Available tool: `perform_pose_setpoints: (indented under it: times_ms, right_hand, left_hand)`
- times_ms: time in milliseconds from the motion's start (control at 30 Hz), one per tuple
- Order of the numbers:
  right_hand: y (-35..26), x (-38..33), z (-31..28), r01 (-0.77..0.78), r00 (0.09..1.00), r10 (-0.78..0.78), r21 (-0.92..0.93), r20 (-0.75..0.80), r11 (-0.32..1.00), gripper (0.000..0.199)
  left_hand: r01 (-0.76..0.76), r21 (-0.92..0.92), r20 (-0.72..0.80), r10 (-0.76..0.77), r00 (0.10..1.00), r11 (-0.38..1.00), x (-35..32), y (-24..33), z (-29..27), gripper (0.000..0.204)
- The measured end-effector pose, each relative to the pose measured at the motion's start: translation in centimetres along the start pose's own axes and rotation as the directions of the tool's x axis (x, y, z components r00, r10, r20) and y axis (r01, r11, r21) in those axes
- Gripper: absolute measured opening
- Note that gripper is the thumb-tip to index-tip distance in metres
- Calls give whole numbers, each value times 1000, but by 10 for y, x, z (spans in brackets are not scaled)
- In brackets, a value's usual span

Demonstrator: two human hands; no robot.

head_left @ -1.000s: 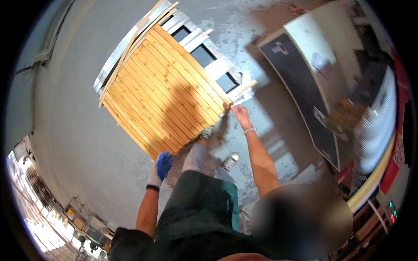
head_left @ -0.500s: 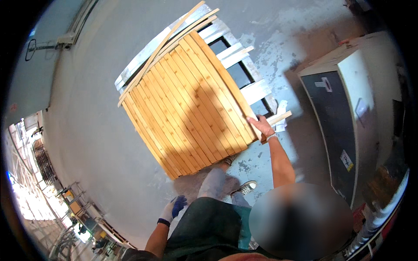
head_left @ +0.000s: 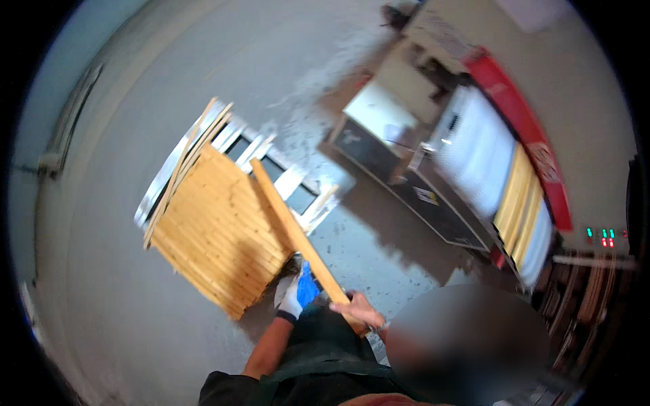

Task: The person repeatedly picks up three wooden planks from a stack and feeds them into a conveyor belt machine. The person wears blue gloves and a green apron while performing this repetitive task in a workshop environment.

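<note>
A long wooden plank [head_left: 298, 233] slants from above the stack down toward my body. My bare right hand [head_left: 360, 310] grips it close to its near end. Beside the plank's left edge, my left hand [head_left: 301, 291], in a white glove with a blue palm, has its fingers stretched out and holds nothing; whether they touch the plank is unclear. Under the plank's far part lies a layer of similar planks [head_left: 203, 233], side by side on a white slatted pallet [head_left: 291, 180]. Thin wooden strips [head_left: 186, 159] run along the layer's far left side.
To the right stands a dark-sided cabinet with a pale top [head_left: 382, 111], joined to a machine bed carrying yellow boards [head_left: 520, 203]. A red beam [head_left: 521, 115] runs beyond it. Stacked brown lengths [head_left: 582, 291] sit at the lower right. Grey floor [head_left: 135, 325] surrounds the pallet.
My right hand has pulled one plank off the layer's right edge toward my body. My left hand has come up beside it. The view has swung right, bringing the machine bed into sight.
</note>
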State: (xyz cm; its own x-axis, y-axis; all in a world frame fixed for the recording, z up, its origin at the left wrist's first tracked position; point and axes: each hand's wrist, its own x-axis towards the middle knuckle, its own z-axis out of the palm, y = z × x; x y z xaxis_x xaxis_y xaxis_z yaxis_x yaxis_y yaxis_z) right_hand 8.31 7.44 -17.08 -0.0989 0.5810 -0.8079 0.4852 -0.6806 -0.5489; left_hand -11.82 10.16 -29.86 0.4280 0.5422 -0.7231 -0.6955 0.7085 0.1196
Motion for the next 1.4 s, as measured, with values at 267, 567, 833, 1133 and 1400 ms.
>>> perform_pose_setpoints:
  times_ms: [267,567,833,1133,1400]
  right_hand:
    - [80,-220,-31,139,964,-139,-15,-226,990,94]
    - [140,-350,-4,275,825,-231,8,-515,961,101]
    - [171,-360,50,502,735,-181,344,-654,793,58]
    - [148,-328,81,571,820,-85,820,-566,44,35]
    - [150,-310,54,584,732,178,740,-658,333,19]
  left_hand:
    - [63,244,328,-144,934,968,-132,-90,133,51]
    - [-132,567,481,-196,854,813,-188,-151,264,49]
    - [-497,850,524,-376,764,174,-175,-193,270,42]
    - [-81,991,5,-573,819,-107,-235,-179,182,59]
    - [-306,924,226,-319,920,-228,-253,-143,222,33]
